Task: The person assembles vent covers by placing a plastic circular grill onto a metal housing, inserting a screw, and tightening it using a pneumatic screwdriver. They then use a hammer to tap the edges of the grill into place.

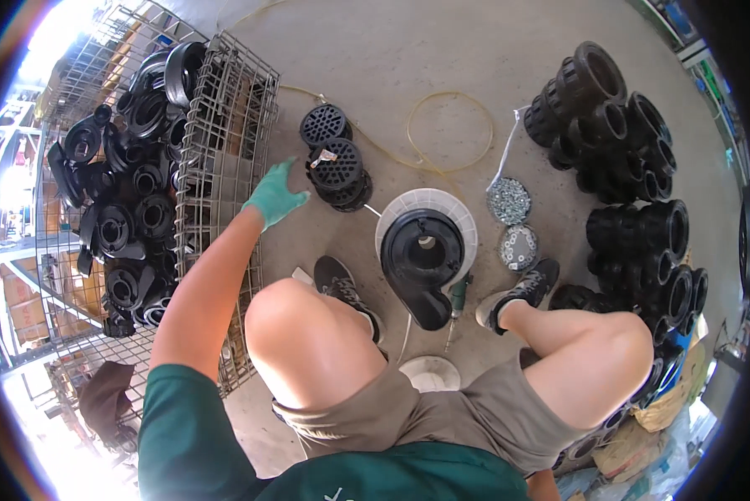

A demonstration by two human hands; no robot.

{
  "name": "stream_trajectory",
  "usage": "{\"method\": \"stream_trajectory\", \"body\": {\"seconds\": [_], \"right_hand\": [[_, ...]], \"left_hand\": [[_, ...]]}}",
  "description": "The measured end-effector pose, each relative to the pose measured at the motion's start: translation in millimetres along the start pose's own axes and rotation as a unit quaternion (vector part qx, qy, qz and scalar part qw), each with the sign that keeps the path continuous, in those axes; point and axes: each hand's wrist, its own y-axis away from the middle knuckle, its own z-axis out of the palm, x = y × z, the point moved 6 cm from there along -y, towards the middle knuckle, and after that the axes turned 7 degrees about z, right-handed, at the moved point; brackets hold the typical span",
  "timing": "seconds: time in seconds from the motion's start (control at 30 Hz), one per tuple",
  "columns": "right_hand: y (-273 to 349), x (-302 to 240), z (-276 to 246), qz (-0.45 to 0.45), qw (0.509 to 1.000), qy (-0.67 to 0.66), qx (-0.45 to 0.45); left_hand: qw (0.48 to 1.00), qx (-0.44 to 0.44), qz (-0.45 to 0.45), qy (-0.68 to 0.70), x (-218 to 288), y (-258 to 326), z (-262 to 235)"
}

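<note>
My left hand, in a thin green glove, reaches out beside a stack of black round perforated discs. Its fingers are spread and hold nothing; a small gap parts them from the stack. Between my feet a black plastic volute-shaped housing lies on a round white ribbed stand. A green power tool with a long bit rests on the floor against the stand's right side. Only a bit of my right arm shows at the lower edge; the right hand is out of the picture.
At left a wire cage holds many black plastic parts. Two round containers of small hardware sit right of the stand. Black ribbed fittings are piled at right. A yellow hose loops across the floor.
</note>
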Motion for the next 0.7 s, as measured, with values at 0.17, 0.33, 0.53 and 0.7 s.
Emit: {"method": "stream_trajectory", "body": {"seconds": [0.17, 0.33, 0.53, 0.7], "right_hand": [[-5, -3, -2, 0.035, 0.999, 0.02, 0.009], [-1, -8, -9, 0.05, 0.998, 0.033, 0.016], [0, -8, -2, 0.05, 0.998, 0.02, 0.013], [13, -1, -9, 0.048, 0.998, -0.005, 0.036]], "left_hand": [[0.96, -0.131, -0.009, -0.246, 45, -70, 31], [0.923, -0.224, 0.012, -0.312, 48, -106, 78], [0.909, -0.21, 0.059, -0.355, 41, -113, 81], [0.966, -0.139, 0.09, -0.197, 58, -109, 79]]}}
